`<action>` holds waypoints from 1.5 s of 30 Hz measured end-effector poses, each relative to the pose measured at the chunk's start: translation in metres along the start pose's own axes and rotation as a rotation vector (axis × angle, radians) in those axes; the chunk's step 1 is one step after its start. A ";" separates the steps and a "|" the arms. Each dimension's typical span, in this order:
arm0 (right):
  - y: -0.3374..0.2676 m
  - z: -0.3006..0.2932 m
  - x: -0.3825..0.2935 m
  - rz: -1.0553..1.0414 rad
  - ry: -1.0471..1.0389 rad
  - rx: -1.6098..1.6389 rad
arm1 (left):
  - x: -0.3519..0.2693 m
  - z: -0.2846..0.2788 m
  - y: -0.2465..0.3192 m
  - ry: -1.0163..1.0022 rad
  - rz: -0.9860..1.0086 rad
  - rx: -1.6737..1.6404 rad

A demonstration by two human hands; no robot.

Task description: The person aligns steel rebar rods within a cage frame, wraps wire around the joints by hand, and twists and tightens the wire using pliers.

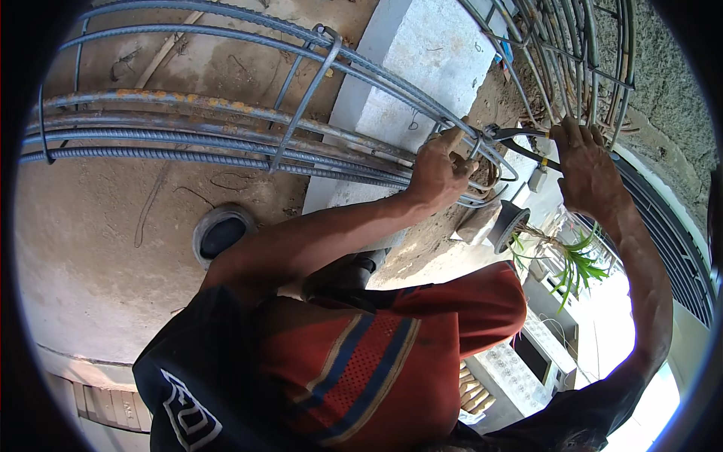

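Observation:
My left hand (443,165) is at the right end of a long steel rebar cage (226,144), its fingers curled around the bars beside a stirrup. Ribbed bars and some rusty bars run from there to the far left, with rectangular stirrups (305,101) around them. My right hand (587,164) holds steel nippers (522,135) by their dark handles, which have yellow bands. The handles are spread, and the jaws are at the bent bar ends just right of my left hand. Whether the jaws grip a tie wire cannot be told.
A pale concrete block (418,68) lies under the cage. More tied rebar (565,51) stands at the upper right. A potted plant (582,265) and a stone (477,223) are below the bar ends. A round pipe opening (223,231) is at the left, near loose wire (149,209).

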State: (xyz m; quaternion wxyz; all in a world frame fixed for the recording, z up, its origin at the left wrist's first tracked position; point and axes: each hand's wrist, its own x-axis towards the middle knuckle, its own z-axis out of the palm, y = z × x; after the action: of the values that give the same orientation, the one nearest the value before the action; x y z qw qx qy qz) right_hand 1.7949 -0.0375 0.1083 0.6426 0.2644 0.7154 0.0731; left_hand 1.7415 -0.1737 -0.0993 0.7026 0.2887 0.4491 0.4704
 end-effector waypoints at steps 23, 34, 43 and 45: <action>0.022 -0.032 0.050 -0.260 -0.713 0.662 | -0.002 -0.028 0.001 -0.020 0.136 -0.116; 0.045 -0.019 0.063 -0.040 -1.213 1.394 | -0.007 0.008 -0.018 0.071 0.194 -0.332; 0.024 0.018 0.034 0.046 -1.190 1.807 | -0.011 0.017 -0.021 0.044 0.172 -0.600; 0.007 0.019 0.019 0.116 -1.088 1.904 | -0.014 0.014 -0.017 -0.070 -0.073 -0.842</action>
State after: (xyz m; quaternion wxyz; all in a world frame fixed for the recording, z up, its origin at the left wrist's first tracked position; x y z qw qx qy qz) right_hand 1.8148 -0.0268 0.0914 0.4004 0.6824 0.0863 -0.6054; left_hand 1.7588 -0.1925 -0.1021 0.7902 -0.0240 0.2036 0.5775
